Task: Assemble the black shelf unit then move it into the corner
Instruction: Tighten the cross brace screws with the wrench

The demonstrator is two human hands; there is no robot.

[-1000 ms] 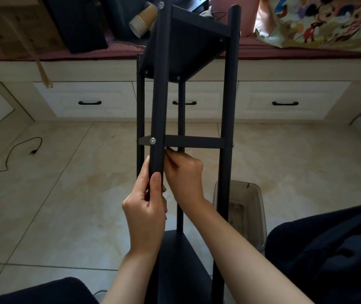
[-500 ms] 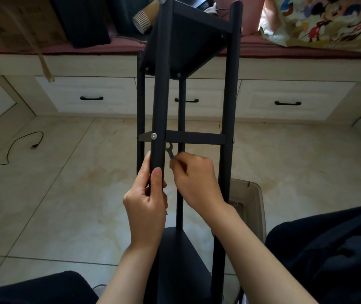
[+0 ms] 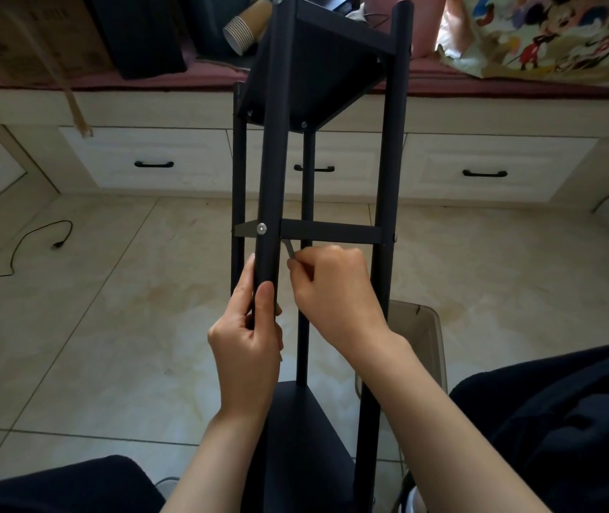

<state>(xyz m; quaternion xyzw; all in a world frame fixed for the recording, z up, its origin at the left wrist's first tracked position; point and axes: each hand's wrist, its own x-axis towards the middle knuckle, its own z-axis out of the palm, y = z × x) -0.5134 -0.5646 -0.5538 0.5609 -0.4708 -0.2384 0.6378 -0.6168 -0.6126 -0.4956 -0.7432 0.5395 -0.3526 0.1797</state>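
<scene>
Black shelf unit (image 3: pixel 388 149) tilts over bare tiled floor (image 3: pixel 117 327); left hand (image 3: pixel 247 346) grips a post, right hand (image 3: pixel 336 290) pinches a hex key (image 3: pixel 290 249) under the crossbar (image 3: pixel 328 233).

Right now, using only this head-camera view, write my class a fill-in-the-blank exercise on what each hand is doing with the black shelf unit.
1. The left hand grips a round black metal ____ of the black shelf unit.
2. The right hand pinches a small grey metal hex key just below the flat black ____.
3. A silver ____ head shows on the pole at crossbar height.
4. Behind the unit, each white drawer has a ____ handle.

Missing words: pole; crossbar; screw; black
</scene>
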